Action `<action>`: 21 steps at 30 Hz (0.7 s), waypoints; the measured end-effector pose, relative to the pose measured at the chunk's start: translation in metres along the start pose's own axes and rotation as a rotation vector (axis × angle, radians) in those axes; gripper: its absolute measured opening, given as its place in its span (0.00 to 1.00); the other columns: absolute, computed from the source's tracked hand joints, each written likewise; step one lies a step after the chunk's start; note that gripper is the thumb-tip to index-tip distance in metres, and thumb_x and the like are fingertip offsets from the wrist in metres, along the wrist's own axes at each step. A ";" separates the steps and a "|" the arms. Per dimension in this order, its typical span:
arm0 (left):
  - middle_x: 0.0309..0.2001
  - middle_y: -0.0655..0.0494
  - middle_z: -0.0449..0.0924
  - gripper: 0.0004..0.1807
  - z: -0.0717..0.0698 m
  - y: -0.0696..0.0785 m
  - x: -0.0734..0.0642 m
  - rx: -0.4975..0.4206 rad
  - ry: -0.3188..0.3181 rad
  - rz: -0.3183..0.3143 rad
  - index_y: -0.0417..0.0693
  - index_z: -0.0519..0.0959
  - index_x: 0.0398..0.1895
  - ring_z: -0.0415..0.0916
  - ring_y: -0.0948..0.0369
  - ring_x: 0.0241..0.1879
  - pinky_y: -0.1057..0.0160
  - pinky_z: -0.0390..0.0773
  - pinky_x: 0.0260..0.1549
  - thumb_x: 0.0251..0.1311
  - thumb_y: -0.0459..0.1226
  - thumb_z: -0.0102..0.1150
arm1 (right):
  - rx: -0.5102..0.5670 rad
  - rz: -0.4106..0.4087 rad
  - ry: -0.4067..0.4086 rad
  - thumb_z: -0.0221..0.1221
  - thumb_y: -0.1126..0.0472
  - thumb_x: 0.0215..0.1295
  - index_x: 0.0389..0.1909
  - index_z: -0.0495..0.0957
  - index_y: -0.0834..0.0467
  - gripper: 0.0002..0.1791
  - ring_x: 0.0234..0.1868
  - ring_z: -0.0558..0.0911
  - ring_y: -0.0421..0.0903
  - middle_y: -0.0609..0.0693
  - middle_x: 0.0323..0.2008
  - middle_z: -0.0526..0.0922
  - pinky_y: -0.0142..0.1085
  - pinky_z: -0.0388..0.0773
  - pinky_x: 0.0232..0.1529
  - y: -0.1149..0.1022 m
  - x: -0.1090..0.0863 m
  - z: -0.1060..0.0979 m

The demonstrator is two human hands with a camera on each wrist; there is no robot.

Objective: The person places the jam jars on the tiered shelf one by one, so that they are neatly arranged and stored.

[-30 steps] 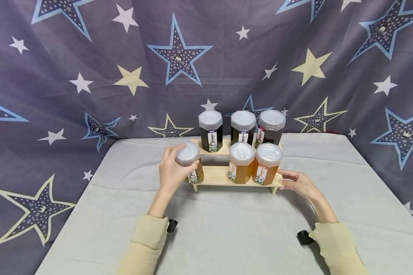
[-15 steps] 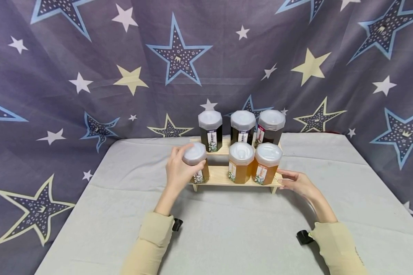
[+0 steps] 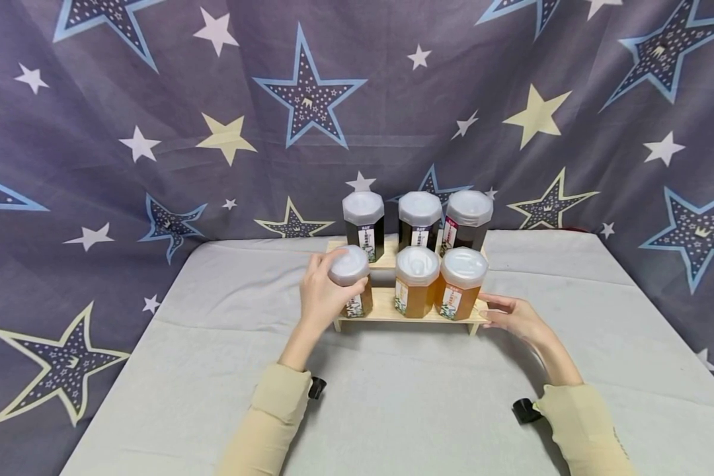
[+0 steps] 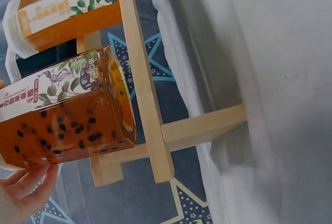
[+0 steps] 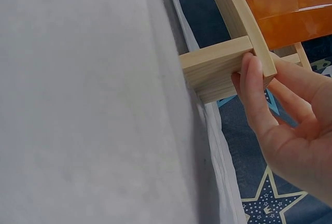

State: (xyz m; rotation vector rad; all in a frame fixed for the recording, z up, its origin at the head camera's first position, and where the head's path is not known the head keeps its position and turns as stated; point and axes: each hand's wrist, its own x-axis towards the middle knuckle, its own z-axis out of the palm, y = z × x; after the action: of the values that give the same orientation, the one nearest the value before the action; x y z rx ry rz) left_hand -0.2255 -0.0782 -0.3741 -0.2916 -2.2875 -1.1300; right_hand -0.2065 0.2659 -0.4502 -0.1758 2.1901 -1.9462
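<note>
My left hand [image 3: 321,294] grips a lidded, faceted jar [image 3: 359,304] at the left end of the lower shelf, fingers and thumb around its pale lid. In the left wrist view this jar [image 4: 72,123] shows amber contents with dark seeds and a flowered label; its base is right at the front board of the wooden rack [image 4: 142,68]. My right hand [image 3: 517,319] pinches the right end of the two-step rack [image 3: 383,304]. Close up in the right wrist view, fingertips [image 5: 254,73] lie against the shelf corner. Two orange jars [image 3: 417,301] [image 3: 457,304] stand right of the held one.
On the upper step stand three dark jars with white lids [image 3: 364,208] [image 3: 420,208] [image 3: 470,208]. A grey cloth [image 3: 416,396] covers the table, and a star-patterned curtain [image 3: 393,86] hangs behind it.
My left hand has moved right with the seeded jar, bringing it from beyond the shelf's left end to over the shelf, nearer the orange jars. My right hand stays at the rack's corner.
</note>
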 end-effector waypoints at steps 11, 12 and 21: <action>0.37 0.52 0.71 0.31 0.011 0.004 0.001 -0.002 -0.030 -0.034 0.50 0.76 0.45 0.71 0.54 0.37 0.55 0.72 0.36 0.29 0.43 0.72 | 0.004 0.001 0.000 0.53 0.72 0.57 0.57 0.54 0.79 0.29 0.34 0.80 0.37 0.76 0.56 0.58 0.34 0.76 0.39 0.002 0.000 -0.001; 0.37 0.53 0.71 0.31 0.012 0.004 0.001 -0.002 -0.032 -0.036 0.50 0.76 0.45 0.71 0.54 0.37 0.55 0.72 0.36 0.29 0.43 0.72 | 0.003 0.000 0.000 0.53 0.72 0.57 0.57 0.54 0.79 0.29 0.34 0.80 0.37 0.76 0.56 0.58 0.34 0.76 0.39 0.002 0.000 -0.001; 0.36 0.52 0.70 0.31 0.018 0.006 0.001 0.003 -0.034 -0.022 0.50 0.76 0.45 0.72 0.53 0.36 0.55 0.72 0.36 0.29 0.43 0.71 | -0.007 -0.002 0.006 0.53 0.72 0.57 0.57 0.55 0.79 0.29 0.33 0.80 0.37 0.76 0.55 0.59 0.34 0.77 0.38 0.004 0.001 -0.001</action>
State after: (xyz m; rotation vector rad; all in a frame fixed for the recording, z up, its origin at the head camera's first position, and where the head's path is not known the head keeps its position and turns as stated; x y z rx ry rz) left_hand -0.2313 -0.0603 -0.3783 -0.2872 -2.3279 -1.1402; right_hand -0.2073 0.2676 -0.4536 -0.1739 2.2011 -1.9431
